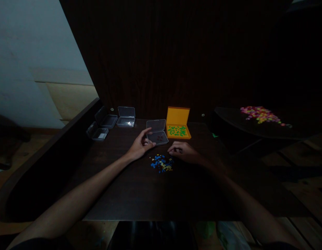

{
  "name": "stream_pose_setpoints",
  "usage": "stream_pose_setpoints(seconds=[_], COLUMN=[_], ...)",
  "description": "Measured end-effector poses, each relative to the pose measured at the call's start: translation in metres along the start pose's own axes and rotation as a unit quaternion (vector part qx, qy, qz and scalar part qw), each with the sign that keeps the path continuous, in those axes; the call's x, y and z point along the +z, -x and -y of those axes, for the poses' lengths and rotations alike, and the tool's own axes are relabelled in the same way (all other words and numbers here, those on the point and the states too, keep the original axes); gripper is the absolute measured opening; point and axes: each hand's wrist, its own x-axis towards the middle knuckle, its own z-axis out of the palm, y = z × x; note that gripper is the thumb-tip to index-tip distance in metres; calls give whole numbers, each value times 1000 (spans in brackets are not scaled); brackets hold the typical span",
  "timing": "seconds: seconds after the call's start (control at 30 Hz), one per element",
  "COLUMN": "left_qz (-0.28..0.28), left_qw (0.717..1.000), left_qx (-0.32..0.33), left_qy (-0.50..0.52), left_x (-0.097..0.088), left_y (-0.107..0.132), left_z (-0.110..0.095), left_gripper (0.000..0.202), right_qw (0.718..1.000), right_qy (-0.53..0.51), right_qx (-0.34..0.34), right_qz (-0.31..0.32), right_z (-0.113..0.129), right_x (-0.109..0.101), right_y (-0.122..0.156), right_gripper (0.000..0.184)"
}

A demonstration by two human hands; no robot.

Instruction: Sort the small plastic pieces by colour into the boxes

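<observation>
My left hand [140,145] rests on the dark table [129,194] with its fingers against the left edge of an open clear plastic box [158,136] that holds a few small reddish pieces. My right hand [182,152] lies fingers curled, knuckles up, just right of a small pile of blue and yellow pieces [162,164]. What its fingertips pinch, if anything, is too dark to see. Behind it stands an open orange box [178,127] with green pieces inside.
Three more open clear boxes [126,117] sit at the back left, near the table's raised left edge. A second dark surface at the right carries a heap of pink and yellow pieces [260,114]. A dark wooden panel stands behind the table.
</observation>
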Motion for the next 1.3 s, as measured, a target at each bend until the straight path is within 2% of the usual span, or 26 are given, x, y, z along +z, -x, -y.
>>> stream_pose_setpoints(seconds=[0.33,0.57,0.7,1.03,1.3], left_qz=[0,1,2,2,1], left_qw=[1000,1000,1000,1000,1000], left_qx=[-4,2,3,1,5], left_qy=[7,7,5,6,3], left_x=[1,1,0,0,0], left_y=[0,0,1,0,0], left_z=[-1,1,0,1,1], left_gripper=[74,74,73,73,73], right_qw=[999,997,998,994,992], right_qy=[24,39,43,89,104], right_qx=[-24,-38,-28,-57,-72], right_qz=[16,53,36,19,27], right_z=[5,7,8,6,12], right_x=[-2,-8,-6,-4,-4], right_y=[-2,1,0,-1,0], right_gripper=[18,22,24,14,13])
